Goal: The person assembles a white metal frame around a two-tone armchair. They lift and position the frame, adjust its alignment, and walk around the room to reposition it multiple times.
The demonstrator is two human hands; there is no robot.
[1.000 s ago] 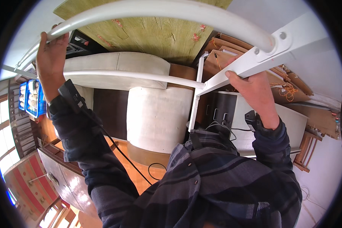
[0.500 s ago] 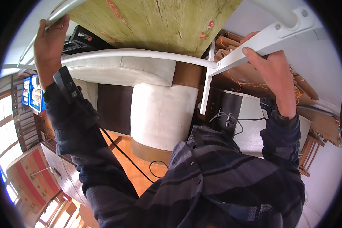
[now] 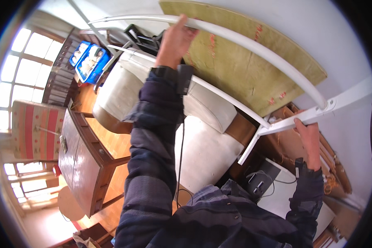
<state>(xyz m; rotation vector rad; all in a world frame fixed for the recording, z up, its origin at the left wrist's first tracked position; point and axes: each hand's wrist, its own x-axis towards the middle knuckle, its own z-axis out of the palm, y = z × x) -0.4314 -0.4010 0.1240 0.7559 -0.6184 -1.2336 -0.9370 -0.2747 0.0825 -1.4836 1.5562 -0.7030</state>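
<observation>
The left hand (image 3: 175,45) is partly closed, its thumb and fingers curled around the upper curved tube of a white metal frame (image 3: 235,37); how tightly it grips cannot be told. The right hand (image 3: 310,136) is closed around the frame's flat bar, thumb on the near side and most of the fingers hidden behind the metal. The frame is held up over the far side of a cream sofa (image 3: 206,153), its upper tube beyond the sofa's backrest and the bar to the sofa's right. A black device (image 3: 184,80) sits on the left wrist, above the sofa. Behind the sofa leans a yellow-green board (image 3: 239,70) with small reddish marks, and a black crate-like object (image 3: 142,43) shows beyond the sofa's far left part. To the sofa's right are a low cabinet (image 3: 277,194) with a pale top and brown cardboard (image 3: 277,151). To the sofa's left stand a brown wooden table (image 3: 80,165) and, farther off, blue baskets (image 3: 87,76) with pale contents, a red-striped panel (image 3: 35,132) and a bright window (image 3: 29,70).
</observation>
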